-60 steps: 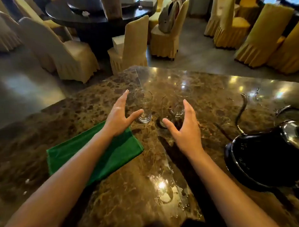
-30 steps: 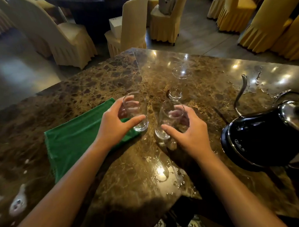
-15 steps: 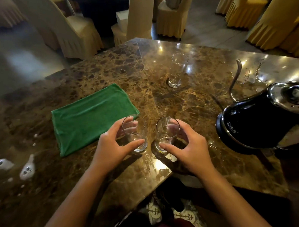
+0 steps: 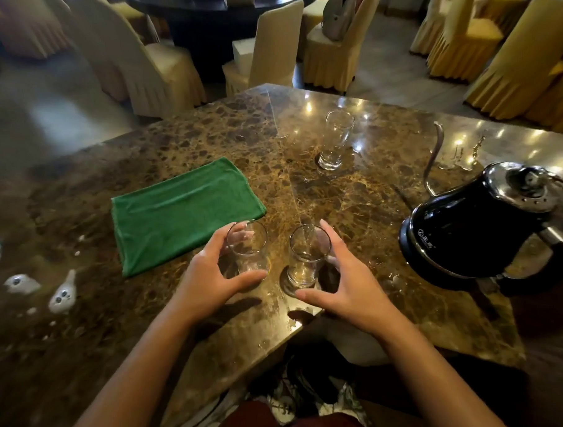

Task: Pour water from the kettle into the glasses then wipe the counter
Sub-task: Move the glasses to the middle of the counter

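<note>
The kettle (image 4: 474,227) stands upright at about three o'clock from the right hand (image 4: 348,284), the nearer hand, its thin spout rising toward twelve. The left hand (image 4: 209,281) wraps one empty glass (image 4: 248,250); the right hand's fingers are spread loose around the second glass (image 4: 306,255), thumb apparently clear. A third glass (image 4: 336,140), also empty, stands well apart at twelve, and the green cloth (image 4: 180,211) lies at ten.

Two glasses have come back from the far cluster to the near edge of the surface (image 4: 386,208). The left hand (image 4: 209,281) grips the left glass (image 4: 247,247), now set down just beside the green cloth (image 4: 183,211). The right hand (image 4: 348,284) has let go of the right glass (image 4: 308,255), fingers spread loosely around it. The third glass (image 4: 336,140) is left alone.
</note>
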A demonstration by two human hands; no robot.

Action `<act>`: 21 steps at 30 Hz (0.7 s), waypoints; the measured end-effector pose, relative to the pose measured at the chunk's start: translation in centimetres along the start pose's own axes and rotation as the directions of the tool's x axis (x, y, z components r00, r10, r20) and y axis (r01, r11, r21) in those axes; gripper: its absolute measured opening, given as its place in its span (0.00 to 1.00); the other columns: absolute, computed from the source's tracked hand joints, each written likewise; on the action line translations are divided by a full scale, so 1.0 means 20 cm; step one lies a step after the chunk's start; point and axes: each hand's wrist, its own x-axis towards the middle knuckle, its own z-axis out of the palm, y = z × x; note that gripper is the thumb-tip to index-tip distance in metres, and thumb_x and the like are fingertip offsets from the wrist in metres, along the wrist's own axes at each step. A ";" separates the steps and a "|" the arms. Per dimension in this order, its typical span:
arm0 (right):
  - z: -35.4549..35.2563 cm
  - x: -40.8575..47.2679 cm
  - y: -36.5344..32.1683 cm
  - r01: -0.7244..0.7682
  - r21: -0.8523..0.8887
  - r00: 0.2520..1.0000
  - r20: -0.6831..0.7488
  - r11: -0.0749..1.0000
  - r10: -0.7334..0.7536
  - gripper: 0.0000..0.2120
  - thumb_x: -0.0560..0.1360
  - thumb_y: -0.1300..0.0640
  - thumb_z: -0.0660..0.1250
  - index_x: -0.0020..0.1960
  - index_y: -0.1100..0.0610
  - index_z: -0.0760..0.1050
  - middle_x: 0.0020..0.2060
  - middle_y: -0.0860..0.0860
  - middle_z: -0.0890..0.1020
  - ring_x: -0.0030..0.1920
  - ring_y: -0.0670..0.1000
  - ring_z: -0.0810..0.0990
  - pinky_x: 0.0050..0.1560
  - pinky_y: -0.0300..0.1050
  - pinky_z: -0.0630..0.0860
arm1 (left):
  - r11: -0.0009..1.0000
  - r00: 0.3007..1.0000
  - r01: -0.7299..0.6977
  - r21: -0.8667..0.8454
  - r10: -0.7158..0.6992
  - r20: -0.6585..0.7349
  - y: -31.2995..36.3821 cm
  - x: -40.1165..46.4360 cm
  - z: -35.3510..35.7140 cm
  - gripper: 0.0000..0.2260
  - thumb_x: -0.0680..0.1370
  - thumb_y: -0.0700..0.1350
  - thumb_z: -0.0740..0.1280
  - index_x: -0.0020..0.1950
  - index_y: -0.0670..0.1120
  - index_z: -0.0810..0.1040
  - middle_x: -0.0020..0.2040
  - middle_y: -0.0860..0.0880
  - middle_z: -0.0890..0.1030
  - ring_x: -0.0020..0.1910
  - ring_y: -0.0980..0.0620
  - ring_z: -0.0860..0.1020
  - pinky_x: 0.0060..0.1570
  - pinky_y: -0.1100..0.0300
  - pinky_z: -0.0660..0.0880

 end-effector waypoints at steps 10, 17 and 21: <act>-0.36 0.06 0.01 -0.114 -0.174 0.982 -0.166 0.978 0.085 0.46 0.76 0.30 0.62 0.85 0.46 0.45 0.84 0.40 0.48 0.82 0.41 0.48 0.78 0.44 0.51 | 0.986 0.994 -0.071 0.153 0.082 -0.067 0.08 0.31 -0.28 0.45 0.70 0.79 0.56 0.80 0.56 0.60 0.77 0.59 0.66 0.73 0.65 0.65 0.72 0.56 0.62; -0.38 0.50 0.06 -0.100 -0.111 0.927 -0.373 0.989 0.052 0.43 0.80 0.27 0.48 0.85 0.50 0.40 0.85 0.47 0.42 0.84 0.46 0.42 0.82 0.52 0.46 | 0.868 0.982 -0.184 0.461 0.179 0.055 0.03 0.93 -0.25 0.48 0.71 0.79 0.52 0.83 0.53 0.50 0.83 0.50 0.53 0.82 0.51 0.49 0.79 0.48 0.52; -0.45 0.74 0.06 -0.110 -0.097 0.911 -0.408 0.989 0.061 0.43 0.81 0.29 0.50 0.85 0.50 0.40 0.85 0.49 0.43 0.84 0.48 0.42 0.81 0.52 0.46 | 0.880 0.984 -0.173 0.443 0.139 0.109 0.06 1.19 -0.14 0.51 0.69 0.81 0.52 0.83 0.51 0.49 0.83 0.48 0.54 0.82 0.47 0.53 0.79 0.46 0.55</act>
